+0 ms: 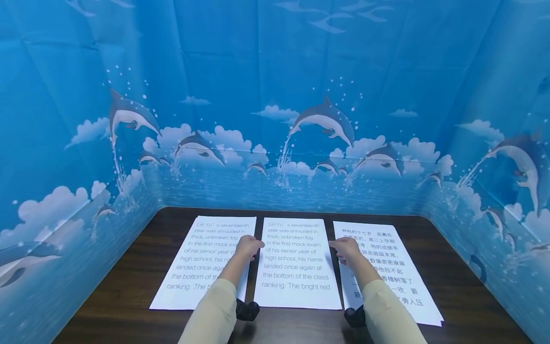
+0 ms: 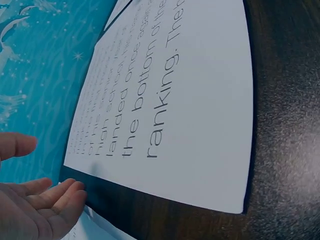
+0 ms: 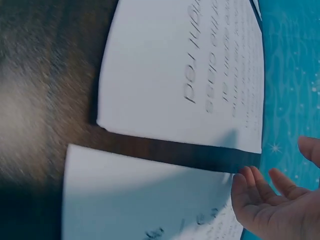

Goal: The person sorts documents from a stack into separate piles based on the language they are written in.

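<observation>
Three stacks or sheets of printed paper lie side by side. The middle sheet [image 1: 298, 298] and the left sheet [image 1: 180, 298] carry large English text; the right sheet [image 1: 412, 267] carries Chinese text, with a second page edge showing beneath it. My left hand [image 1: 248, 247] is over the right edge of the left sheet, close to the gap. Across the middle sheet, my right hand [image 1: 346, 249] is over the left edge of the right sheet. Both wrist views show loosely bent fingers, thumb apart, and nothing held. Whether the fingertips touch paper, I cannot tell.
The sheets rest on a dark brown wooden table [image 1: 116, 286]. A blue curtain [image 1: 223, 86] printed with dolphins and clouds surrounds its back and sides. Black wrist devices sit under both forearms, one at the left wrist [image 1: 247, 310].
</observation>
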`<state>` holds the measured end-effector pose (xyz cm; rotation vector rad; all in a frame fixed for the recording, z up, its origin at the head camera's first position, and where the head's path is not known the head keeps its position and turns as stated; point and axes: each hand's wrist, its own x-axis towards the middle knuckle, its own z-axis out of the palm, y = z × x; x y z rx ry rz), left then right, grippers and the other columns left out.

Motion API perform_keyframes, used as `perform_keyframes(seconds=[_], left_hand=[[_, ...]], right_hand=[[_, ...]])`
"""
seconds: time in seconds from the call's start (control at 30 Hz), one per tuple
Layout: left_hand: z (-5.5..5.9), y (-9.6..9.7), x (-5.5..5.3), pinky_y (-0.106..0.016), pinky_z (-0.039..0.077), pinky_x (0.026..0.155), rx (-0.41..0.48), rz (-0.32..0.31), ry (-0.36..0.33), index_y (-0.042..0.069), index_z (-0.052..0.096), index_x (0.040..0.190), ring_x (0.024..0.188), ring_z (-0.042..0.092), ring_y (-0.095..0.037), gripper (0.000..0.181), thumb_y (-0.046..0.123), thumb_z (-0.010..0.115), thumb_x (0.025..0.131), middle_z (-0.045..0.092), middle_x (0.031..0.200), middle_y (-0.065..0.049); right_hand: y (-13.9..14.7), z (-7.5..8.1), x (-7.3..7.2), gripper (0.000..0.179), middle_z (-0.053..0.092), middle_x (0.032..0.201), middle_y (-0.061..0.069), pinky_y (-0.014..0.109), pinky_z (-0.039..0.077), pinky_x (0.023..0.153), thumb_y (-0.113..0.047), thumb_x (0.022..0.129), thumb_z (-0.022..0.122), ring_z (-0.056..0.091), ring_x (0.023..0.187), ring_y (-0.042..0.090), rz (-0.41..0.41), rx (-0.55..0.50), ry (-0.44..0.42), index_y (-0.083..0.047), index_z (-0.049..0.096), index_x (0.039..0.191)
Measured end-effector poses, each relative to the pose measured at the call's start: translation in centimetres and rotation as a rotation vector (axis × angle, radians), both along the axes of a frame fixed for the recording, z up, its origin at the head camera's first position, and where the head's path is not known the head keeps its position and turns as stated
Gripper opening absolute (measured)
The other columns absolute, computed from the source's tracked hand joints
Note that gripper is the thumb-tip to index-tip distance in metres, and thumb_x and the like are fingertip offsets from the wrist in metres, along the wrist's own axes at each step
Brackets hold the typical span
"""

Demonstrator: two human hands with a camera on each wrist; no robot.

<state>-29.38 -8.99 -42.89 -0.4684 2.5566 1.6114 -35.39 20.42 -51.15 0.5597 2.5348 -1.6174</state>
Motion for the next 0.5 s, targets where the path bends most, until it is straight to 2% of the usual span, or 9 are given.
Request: perform_keyframes(seconds=[0.2, 0.37, 0.5], left_hand=[[-0.5, 0.3, 0.1, -0.040, 0.046, 0.070, 0.041, -0.005, -0.031, -0.010, 0.042, 0.115, 0.093, 0.050, -0.036, 0.052, 0.013, 0.061, 0.073, 0.049, 0.103, -0.022], [-0.7, 0.4, 0.1, -0.041, 0.045, 0.070, 0.116, 0.000, -0.033, -0.011, 0.043, 0.112, 0.094, 0.049, -0.036, 0.047, 0.011, 0.060, 0.074, 0.048, 0.103, -0.022], [-0.6, 0.4, 0.2, -0.041, 0.045, 0.070, 0.120, 0.021, -0.038, -0.010, 0.046, 0.107, 0.091, 0.051, -0.034, 0.039, 0.009, 0.059, 0.075, 0.050, 0.097, -0.020]], right_hand=[[-1.2, 0.4, 1.3, 0.050, 0.051, 0.102, 0.018, 0.039, 0.045, 0.064, -0.031, 0.076, 0.062, 0.052, 0.088, 0.030, -0.011, -0.016, -0.060, 0.000, 0.047, 0.112], [-1.8, 0.5, 1.5, 0.048, 0.053, 0.098, 0.017, 0.039, 0.046, 0.064, -0.027, 0.078, 0.061, 0.053, 0.086, 0.029, -0.045, -0.062, -0.065, 0.001, 0.045, 0.113], [-1.9, 0.5, 1.6, 0.044, 0.054, 0.096, 0.016, 0.039, 0.046, 0.065, -0.025, 0.079, 0.060, 0.054, 0.085, 0.028, -0.078, -0.070, -0.052, 0.001, 0.047, 0.112]])
